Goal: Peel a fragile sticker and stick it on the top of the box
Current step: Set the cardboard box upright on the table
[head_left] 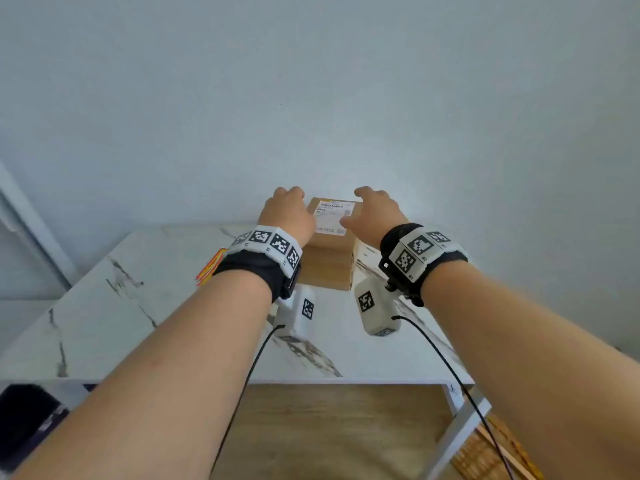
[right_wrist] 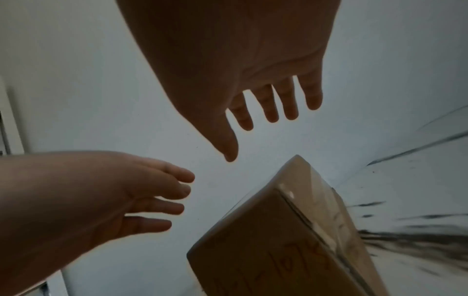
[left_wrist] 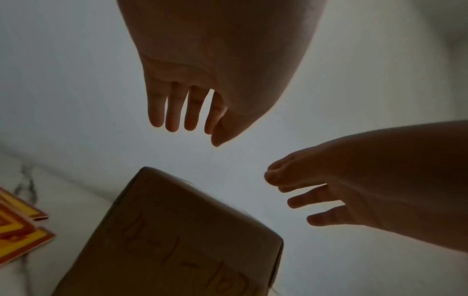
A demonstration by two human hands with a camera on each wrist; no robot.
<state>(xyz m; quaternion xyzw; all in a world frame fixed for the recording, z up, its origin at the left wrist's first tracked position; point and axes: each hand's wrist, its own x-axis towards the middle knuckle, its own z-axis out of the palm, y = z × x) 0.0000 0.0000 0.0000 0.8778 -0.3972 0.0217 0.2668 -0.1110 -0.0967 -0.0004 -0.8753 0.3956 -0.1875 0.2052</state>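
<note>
The box (head_left: 329,251) is brown cardboard, upright on the table (head_left: 104,306), between and below both hands. A white label (head_left: 332,216) covers most of its top; its print is too small to read. Clear tape runs along one edge in the right wrist view. Handwritten reddish marks on its side (right_wrist: 278,266) are dim and illegible. The left hand (head_left: 287,216) hovers over the box's left edge and the right hand (head_left: 375,216) over its right edge; both have fingers spread and relaxed, holding nothing. In the wrist views neither hand touches the box. The stickers (head_left: 209,266), red and yellow, lie on the table left of the left wrist, mostly hidden behind it; their wording cannot be made out.
</note>
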